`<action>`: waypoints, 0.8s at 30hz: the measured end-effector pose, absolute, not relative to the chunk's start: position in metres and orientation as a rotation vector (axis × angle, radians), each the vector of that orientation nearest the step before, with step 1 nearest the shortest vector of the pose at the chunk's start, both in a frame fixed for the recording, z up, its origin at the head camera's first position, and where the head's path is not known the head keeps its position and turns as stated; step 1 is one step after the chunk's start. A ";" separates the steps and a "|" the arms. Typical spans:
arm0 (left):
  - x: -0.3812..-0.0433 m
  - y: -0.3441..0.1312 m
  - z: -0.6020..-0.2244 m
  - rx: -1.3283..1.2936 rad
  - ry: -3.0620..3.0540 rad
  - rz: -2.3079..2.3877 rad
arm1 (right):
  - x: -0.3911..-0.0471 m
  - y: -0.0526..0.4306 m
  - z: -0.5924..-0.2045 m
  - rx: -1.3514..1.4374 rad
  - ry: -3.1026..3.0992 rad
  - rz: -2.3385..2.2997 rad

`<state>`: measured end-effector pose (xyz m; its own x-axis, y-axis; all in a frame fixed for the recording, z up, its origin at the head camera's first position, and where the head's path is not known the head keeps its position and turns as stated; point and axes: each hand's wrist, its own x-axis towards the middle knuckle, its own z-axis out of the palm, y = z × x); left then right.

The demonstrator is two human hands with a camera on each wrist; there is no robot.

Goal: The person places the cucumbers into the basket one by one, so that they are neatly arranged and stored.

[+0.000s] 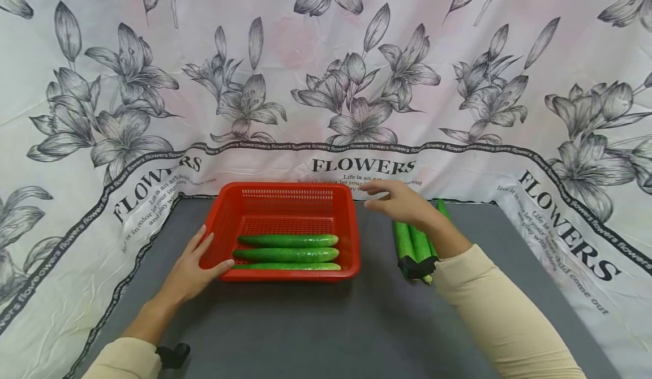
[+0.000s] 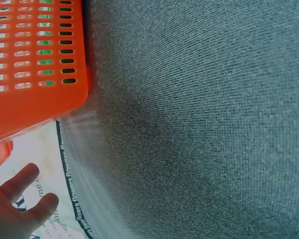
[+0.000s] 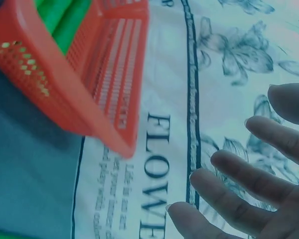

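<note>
A red plastic basket (image 1: 290, 275) with slotted walls holds three green cucumbers (image 1: 287, 255) lying side by side near its front. My left hand (image 1: 191, 268) is at the basket's left side in the head view, thumb over the front left rim and fingers spread along the outer wall. In the left wrist view, fingers (image 2: 24, 184) of that hand extend beside the basket's corner. Off the basket's right rim, my right hand (image 1: 399, 201) hovers with fingers extended and nothing in it. More cucumbers (image 1: 404, 242) lie on the table under the right forearm, partly hidden by it.
Dark grey cloth covers the table (image 1: 316, 328). A white curtain (image 1: 285, 85) printed with flowers and lettering hangs behind and along both sides. Black straps (image 1: 173, 356) sit at both wrists.
</note>
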<state>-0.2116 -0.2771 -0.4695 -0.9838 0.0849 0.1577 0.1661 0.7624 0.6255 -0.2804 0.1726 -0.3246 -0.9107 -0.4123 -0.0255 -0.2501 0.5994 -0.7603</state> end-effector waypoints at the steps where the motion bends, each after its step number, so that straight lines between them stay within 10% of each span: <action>1: -0.212 -0.277 -0.469 -0.203 -2.834 -1.024 | -0.279 0.178 -0.325 -0.547 2.631 -1.217; 24: -0.209 -0.277 -0.467 -0.206 -2.841 -1.005 | -0.252 0.280 -0.338 -0.321 2.660 -1.306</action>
